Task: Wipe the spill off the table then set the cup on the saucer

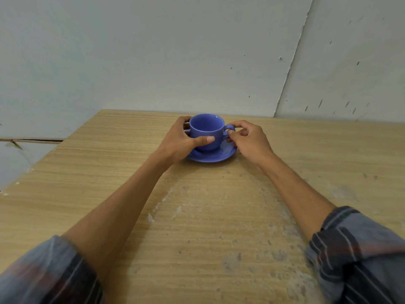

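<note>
A blue cup [207, 129] stands upright on a blue saucer [215, 155] near the far edge of the wooden table [109, 172]. My left hand [180, 140] wraps around the cup's left side, thumb across its front. My right hand [247, 138] pinches the cup's handle [229, 128] on the right. The cup looks empty inside. Pale dried smears and specks [219, 216] mark the table between my forearms. No cloth is in view.
A grey-white wall [197, 51] rises right behind the table's far edge. The table's left edge [43, 154] runs diagonally, with a gap and floor beyond it. My rolled plaid sleeves fill the bottom corners.
</note>
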`<state>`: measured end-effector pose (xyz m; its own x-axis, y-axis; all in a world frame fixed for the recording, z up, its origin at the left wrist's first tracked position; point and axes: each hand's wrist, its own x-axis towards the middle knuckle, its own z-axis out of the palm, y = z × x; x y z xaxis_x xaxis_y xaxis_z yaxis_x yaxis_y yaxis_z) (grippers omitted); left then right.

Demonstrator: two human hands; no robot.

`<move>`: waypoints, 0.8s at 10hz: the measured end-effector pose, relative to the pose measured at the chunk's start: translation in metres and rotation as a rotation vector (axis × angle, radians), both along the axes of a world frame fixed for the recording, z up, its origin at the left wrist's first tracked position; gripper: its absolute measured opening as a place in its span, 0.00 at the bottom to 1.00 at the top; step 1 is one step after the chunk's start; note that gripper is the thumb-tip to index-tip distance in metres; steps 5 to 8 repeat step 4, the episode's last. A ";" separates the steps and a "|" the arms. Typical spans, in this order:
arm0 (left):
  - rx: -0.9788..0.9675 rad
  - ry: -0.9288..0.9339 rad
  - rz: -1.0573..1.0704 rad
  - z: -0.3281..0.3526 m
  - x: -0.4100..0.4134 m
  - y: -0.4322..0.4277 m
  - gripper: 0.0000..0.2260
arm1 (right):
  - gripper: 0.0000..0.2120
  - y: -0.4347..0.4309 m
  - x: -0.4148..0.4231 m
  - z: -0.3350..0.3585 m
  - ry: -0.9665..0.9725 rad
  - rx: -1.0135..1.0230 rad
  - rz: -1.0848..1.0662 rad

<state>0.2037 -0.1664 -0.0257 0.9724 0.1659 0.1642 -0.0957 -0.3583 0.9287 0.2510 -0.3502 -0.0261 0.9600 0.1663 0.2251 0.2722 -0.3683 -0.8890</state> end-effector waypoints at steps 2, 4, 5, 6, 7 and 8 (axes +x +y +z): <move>-0.007 -0.006 -0.012 -0.005 -0.005 -0.001 0.35 | 0.08 -0.005 -0.006 0.002 -0.031 -0.070 0.015; 0.111 0.045 -0.029 -0.009 -0.012 0.010 0.39 | 0.19 -0.011 -0.018 0.004 0.000 -0.117 -0.043; 0.111 0.045 -0.029 -0.009 -0.012 0.010 0.39 | 0.19 -0.011 -0.018 0.004 0.000 -0.117 -0.043; 0.111 0.045 -0.029 -0.009 -0.012 0.010 0.39 | 0.19 -0.011 -0.018 0.004 0.000 -0.117 -0.043; 0.111 0.045 -0.029 -0.009 -0.012 0.010 0.39 | 0.19 -0.011 -0.018 0.004 0.000 -0.117 -0.043; 0.111 0.045 -0.029 -0.009 -0.012 0.010 0.39 | 0.19 -0.011 -0.018 0.004 0.000 -0.117 -0.043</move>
